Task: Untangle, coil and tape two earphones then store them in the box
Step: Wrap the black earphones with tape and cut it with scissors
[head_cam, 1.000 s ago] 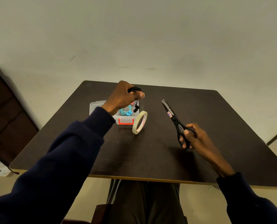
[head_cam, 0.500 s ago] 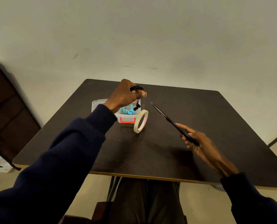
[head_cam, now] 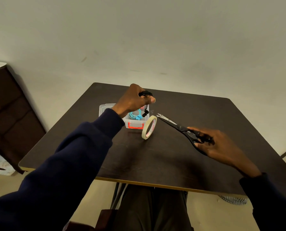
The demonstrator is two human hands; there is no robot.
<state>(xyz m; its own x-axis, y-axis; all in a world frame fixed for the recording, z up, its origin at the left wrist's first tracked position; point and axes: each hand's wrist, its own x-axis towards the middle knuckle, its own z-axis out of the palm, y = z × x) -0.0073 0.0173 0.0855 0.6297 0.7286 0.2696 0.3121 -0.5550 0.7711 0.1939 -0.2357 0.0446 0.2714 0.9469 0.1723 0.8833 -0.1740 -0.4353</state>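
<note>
Scissors (head_cam: 180, 127) gripped in right hand (head_cam: 222, 147), black earphone (head_cam: 145, 93) held in left hand (head_cam: 132, 100), box (head_cam: 105, 108) half-hidden

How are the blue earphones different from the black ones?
The blue earphones lie in the box; the black earphones are gripped above it by the left hand. The blue earphones' buds rest in the box; the black earphones' buds dangle in the air. Both are wound into coils.

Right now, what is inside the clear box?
Coiled blue earphones lie inside the box. The left hand, holding the black earphone above it, hides part of the inside.
</note>
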